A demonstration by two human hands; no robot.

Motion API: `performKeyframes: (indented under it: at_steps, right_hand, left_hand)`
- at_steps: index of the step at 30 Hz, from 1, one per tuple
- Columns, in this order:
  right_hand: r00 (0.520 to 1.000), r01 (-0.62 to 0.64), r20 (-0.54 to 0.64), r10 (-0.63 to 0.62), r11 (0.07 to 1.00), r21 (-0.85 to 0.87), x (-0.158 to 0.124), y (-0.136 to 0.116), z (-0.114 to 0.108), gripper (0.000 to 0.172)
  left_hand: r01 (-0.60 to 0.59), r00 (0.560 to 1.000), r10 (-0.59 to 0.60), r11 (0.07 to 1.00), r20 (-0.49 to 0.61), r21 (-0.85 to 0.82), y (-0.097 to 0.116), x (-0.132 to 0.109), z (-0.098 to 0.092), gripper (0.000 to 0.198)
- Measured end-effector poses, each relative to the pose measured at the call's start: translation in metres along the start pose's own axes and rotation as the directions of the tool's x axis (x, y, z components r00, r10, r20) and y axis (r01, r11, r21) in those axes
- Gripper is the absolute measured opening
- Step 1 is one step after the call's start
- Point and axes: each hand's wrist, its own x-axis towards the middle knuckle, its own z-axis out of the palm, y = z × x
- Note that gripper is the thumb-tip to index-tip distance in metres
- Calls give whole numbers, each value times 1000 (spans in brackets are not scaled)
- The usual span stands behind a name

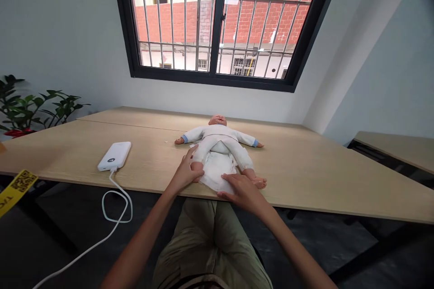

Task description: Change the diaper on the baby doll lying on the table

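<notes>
A baby doll (pixel 220 132) in a white suit with blue cuffs lies on its back, head toward the window, arms spread and legs apart. A white diaper (pixel 217 169) is spread flat between its legs, its lower end near the table's front edge. My left hand (pixel 186 171) is around the doll's lower leg on the left, thumb across the shin and fingers along its outer side. On the diaper's lower right part lies my right hand (pixel 246 192), thumb and fingers apart, beside the doll's other foot (pixel 259 183).
The wooden table (pixel 322 171) runs below a barred window (pixel 217 22). A white power bank (pixel 115 156) with a white cable (pixel 117 223) hanging over the front edge lies at left. A potted plant (pixel 37 108) and a yellow tag (pixel 16 192) are farther left.
</notes>
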Motion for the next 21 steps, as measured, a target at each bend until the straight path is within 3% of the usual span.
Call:
performKeyframes:
  at_steps: [3,6,9,12,16,18,21]
  right_hand:
    - [996,26,86,-13,987,-157,5,-1,-6,41]
    - [996,39,87,-18,968,-246,12,2,-10,40]
    - [999,25,-29,-30,986,-166,20,17,-23,29]
    - [985,22,-174,-13,998,51,35,39,-47,18]
    - [976,63,-218,5,950,306,72,67,-75,22]
    - [973,77,-232,2,941,330,94,80,-81,25]
    - [963,66,-267,35,931,359,124,96,-79,28]
  left_hand:
    - [51,985,-23,987,174,-156,2,6,-5,85]
    - [105,951,-56,984,303,-147,4,12,-12,81]
    - [51,965,-45,999,258,-14,2,20,-20,76]
    - [-63,987,33,981,159,185,-1,35,-25,75]
    - [-150,972,75,926,221,347,8,67,-19,58]
    - [-152,968,85,947,235,283,17,86,-11,48]
    - [-180,951,166,983,261,32,25,111,1,49]
